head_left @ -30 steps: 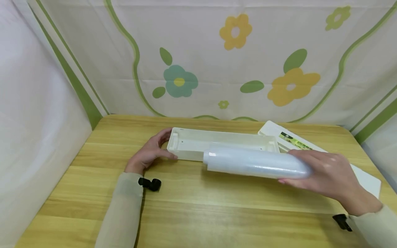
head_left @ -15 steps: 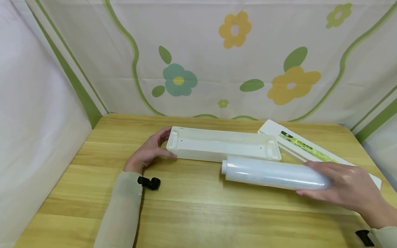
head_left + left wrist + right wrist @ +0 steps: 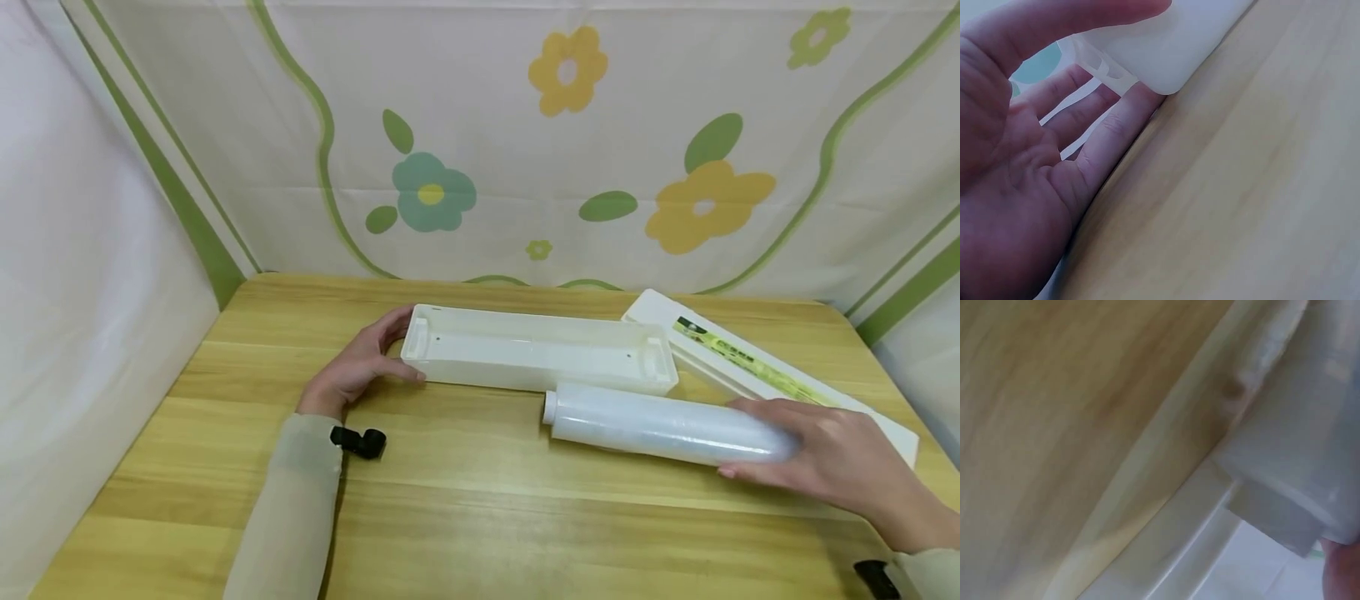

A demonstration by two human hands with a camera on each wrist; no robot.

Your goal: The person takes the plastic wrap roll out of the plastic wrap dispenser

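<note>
A long white plastic box (image 3: 487,372) lies open-topped toward the back of the table. My left hand (image 3: 358,367) holds its left end, thumb at the front wall and fingers around behind; the left wrist view shows the box corner (image 3: 1166,62) between thumb and fingers. A roll of cling film (image 3: 645,425), with a short core stub at its left end, is in front of the box's right half. My right hand (image 3: 832,454) grips the roll by its right end. In the right wrist view the film roll (image 3: 1304,431) is close up and partly cut off.
The long white lid (image 3: 750,358) with a green and yellow label lies slanted at the back right, partly behind the box and my right hand. The wooden table (image 3: 480,517) meets a flower-printed curtain (image 3: 495,108) at the back.
The roll has moved right and toward me, from in front of and over the box's right part to the space before it. My left hand keeps its hold on the box.
</note>
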